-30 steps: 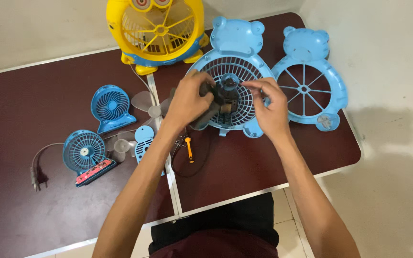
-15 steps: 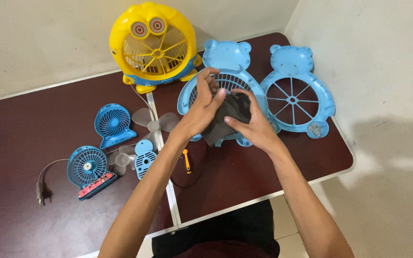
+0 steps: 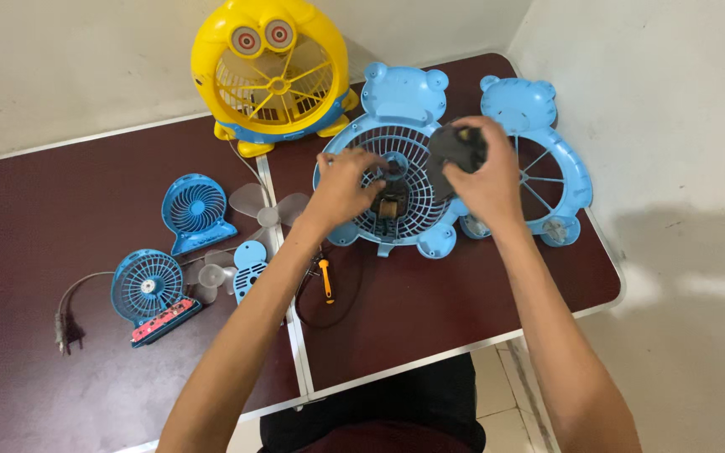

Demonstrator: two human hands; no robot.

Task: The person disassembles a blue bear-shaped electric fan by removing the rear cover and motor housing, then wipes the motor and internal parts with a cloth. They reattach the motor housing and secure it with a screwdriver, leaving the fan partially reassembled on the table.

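Observation:
A light-blue bear-shaped fan back shell [image 3: 404, 101] with a round grille lies flat on the dark red table [image 3: 463, 294]. A small motor [image 3: 392, 201] stands at the grille's middle. My left hand [image 3: 341, 189] rests on the grille, its fingers touching the motor. Raised over the grille's right edge, my right hand [image 3: 480, 180] grips a dark grey motor cover [image 3: 455, 151]. Just to the right lies the matching blue front shell [image 3: 547, 168] with open spokes.
A yellow cartoon-faced fan [image 3: 270, 75] stands at the back. Left of the hands are a clear fan blade [image 3: 266, 210], two small blue fans [image 3: 195, 210] [image 3: 146, 289], a small blue part [image 3: 249, 264], a plug [image 3: 67, 331] with cable and an orange screwdriver [image 3: 325, 279].
My hands were together over the grille's middle. My right hand has lifted the dark grey cover off to the right, baring the motor. My left hand stays at the motor.

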